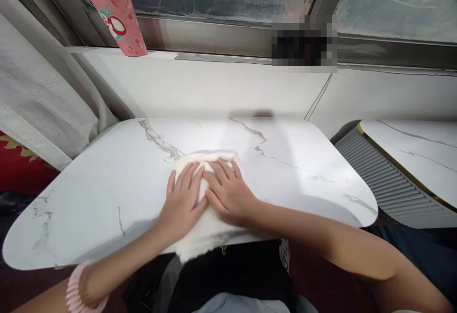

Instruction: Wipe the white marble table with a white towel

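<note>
A white cloth point(210, 229) lies on the white marble-patterned table point(117, 175), near the front edge, with its lower end hanging a little over that edge. My left hand point(183, 201) rests flat on the cloth's left part, fingers stretched out and pointing away from me. Beside it, my right hand point(228, 191) presses flat on the right part, its fingers also spread. The two thumbs nearly meet in the middle of the cloth. A pink scrunchie point(84, 287) circles my left wrist.
A pink paper cup point(117, 17) stands on the window ledge at upper left. A grey-white curtain point(46, 79) hangs at the left. Another marble-topped piece point(421, 146) with a ribbed grey side stands at the right. Thin cords point(319, 96) run down the wall.
</note>
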### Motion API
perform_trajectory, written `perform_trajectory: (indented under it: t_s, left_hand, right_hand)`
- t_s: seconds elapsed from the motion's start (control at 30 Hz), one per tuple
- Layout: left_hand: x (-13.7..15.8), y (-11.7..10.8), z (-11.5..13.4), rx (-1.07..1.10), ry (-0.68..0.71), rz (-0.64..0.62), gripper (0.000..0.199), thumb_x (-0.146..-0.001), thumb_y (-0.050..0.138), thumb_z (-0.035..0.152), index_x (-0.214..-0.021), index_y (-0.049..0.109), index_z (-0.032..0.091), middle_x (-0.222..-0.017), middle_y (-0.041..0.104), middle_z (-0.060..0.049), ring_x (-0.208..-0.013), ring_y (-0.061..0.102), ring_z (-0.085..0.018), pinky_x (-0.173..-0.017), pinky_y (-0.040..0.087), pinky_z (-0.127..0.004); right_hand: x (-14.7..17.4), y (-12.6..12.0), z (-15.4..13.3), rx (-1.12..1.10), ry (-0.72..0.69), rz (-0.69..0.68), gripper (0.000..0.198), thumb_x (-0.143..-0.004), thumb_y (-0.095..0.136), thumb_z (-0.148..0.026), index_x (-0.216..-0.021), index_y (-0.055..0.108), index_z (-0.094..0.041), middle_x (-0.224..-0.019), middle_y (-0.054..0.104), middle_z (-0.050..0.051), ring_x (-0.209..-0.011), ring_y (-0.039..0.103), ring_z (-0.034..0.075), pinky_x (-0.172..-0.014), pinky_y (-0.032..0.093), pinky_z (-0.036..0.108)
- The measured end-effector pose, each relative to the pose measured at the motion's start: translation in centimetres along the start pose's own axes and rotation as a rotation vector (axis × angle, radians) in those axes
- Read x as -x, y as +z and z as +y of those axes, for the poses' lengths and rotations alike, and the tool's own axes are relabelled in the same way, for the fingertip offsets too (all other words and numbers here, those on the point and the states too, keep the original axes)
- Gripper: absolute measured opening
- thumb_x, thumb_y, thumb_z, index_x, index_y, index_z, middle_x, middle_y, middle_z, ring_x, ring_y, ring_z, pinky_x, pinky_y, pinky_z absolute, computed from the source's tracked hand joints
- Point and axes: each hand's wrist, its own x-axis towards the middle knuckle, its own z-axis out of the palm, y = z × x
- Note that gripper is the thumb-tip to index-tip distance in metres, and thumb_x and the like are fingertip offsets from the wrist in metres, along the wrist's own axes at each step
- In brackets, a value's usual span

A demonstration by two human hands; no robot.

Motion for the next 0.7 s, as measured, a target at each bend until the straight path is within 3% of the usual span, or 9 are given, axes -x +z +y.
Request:
perform_trajectory:
  t_s: [0.13, 0.27, 0.43, 0.7]
  left_hand:
    - [1.2, 0.3, 2.7, 0.012, 0.041, 0.002, 0.057, -0.097, 0.031, 0.037, -0.150, 0.026, 0.019, -0.152, 0.040, -0.016, -0.144, 0.029, -0.031, -0.118, 0.015, -0.058]
    - [-1.1, 0.7, 3.3, 0.039, 0.077, -0.029, 0.054, -0.098, 0.028, 0.036, -0.148, 0.031, 0.016, -0.151, 0.041, -0.017, -0.144, 0.029, -0.031, -0.118, 0.016, -0.058]
    - [-8.2, 2.0, 1.8, 0.065, 0.082, -0.089, 0.053, -0.096, 0.030, 0.038, -0.142, 0.040, 0.014, -0.150, 0.042, -0.017, -0.143, 0.031, -0.031, -0.117, 0.016, -0.059]
    - [-20.1, 4.4, -1.0, 0.140, 0.169, -0.161, 0.053, -0.094, 0.036, 0.042, -0.142, 0.040, 0.018, -0.153, 0.039, -0.012, -0.143, 0.029, -0.024, -0.120, 0.011, -0.051]
  right_hand:
    - [3.0, -1.4, 0.0, -0.042, 0.019, -0.032, 0.048, -0.100, 0.034, -0.034, -0.141, 0.046, -0.013, -0.149, 0.042, 0.017, -0.143, 0.028, 0.032, -0.118, 0.017, 0.058]
    - [2.5, -1.5, 1.5, -0.071, 0.108, -0.016, 0.046, -0.099, 0.033, -0.032, -0.137, 0.050, -0.013, -0.148, 0.044, 0.015, -0.141, 0.029, 0.032, -0.118, 0.016, 0.058]
    - [-1.4, -0.6, 5.7, -0.058, 0.222, 0.056, 0.042, -0.097, 0.035, -0.028, -0.132, 0.055, -0.015, -0.143, 0.050, 0.013, -0.139, 0.034, 0.030, -0.117, 0.018, 0.056]
    - [-7.6, 0.2, 14.0, -0.074, 0.393, 0.144, 0.041, -0.095, 0.037, -0.028, -0.128, 0.059, -0.017, -0.140, 0.053, 0.012, -0.137, 0.036, 0.029, -0.115, 0.020, 0.052]
